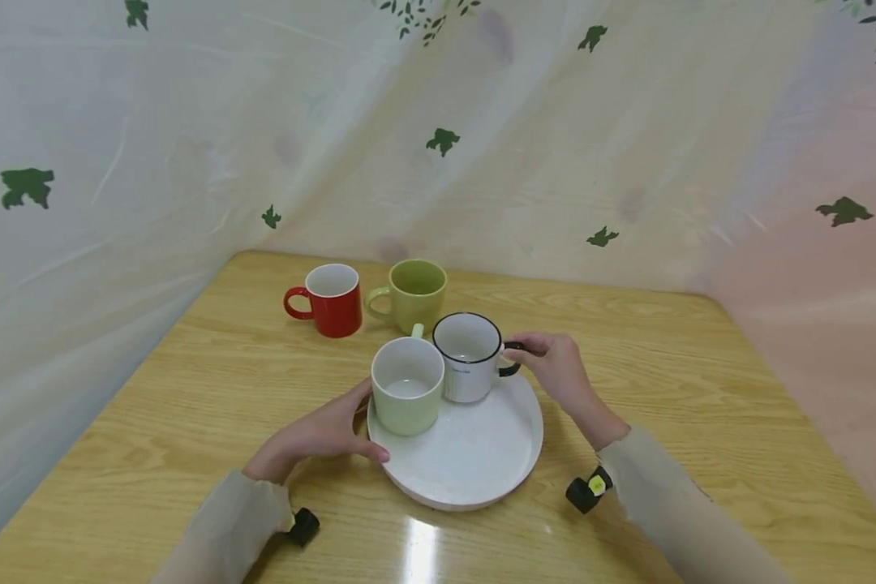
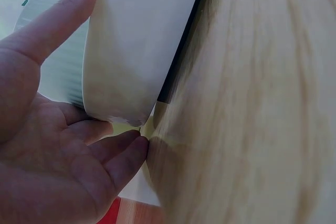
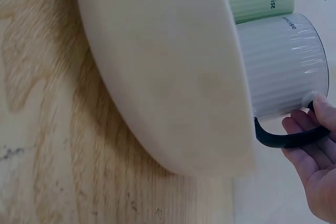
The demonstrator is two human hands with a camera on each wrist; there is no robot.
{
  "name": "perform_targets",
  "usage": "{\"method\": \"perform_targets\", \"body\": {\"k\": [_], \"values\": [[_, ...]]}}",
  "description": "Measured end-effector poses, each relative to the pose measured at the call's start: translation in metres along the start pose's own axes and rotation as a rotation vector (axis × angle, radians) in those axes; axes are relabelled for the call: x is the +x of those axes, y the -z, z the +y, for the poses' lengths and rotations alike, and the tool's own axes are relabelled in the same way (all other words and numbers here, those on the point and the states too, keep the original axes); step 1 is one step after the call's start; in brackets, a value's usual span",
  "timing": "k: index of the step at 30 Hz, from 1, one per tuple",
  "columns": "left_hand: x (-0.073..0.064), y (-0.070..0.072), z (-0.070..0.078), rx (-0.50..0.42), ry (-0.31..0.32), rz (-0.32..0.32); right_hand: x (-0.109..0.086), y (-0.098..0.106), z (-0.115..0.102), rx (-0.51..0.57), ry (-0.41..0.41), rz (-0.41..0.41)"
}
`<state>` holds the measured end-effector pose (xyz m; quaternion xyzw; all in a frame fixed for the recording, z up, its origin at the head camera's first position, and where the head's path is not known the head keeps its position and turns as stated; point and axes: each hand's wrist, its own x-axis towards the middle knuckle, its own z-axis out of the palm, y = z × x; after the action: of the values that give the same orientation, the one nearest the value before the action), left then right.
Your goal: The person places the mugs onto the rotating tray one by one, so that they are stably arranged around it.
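A round white tray lies on the table, bearing two mugs. My left hand holds its left edge, the thumb over the rim and the fingers curled at its side in the left wrist view. On the tray's left part stands a pale green mug, upright, its handle toward the back. Close beside it is a white mug with a black rim, at the tray's back. With thumb and fingers my right hand pinches its black handle.
Behind the tray stand a red mug and a yellow-green mug, both with handles pointing left. The wooden table ends at a pale curtain printed with green birds.
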<state>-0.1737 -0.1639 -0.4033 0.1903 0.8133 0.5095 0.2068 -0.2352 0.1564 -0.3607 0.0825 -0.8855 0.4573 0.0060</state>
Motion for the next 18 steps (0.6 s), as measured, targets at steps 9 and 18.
{"method": "perform_targets", "body": {"k": [9, 18], "values": [[0.000, 0.000, -0.001, 0.002, -0.009, -0.007, 0.001, 0.004, 0.013, 0.063, -0.037, -0.071], [0.000, 0.000, -0.001, 0.019, -0.011, -0.008, 0.005, 0.003, 0.013, 0.131, -0.075, -0.098]]}}
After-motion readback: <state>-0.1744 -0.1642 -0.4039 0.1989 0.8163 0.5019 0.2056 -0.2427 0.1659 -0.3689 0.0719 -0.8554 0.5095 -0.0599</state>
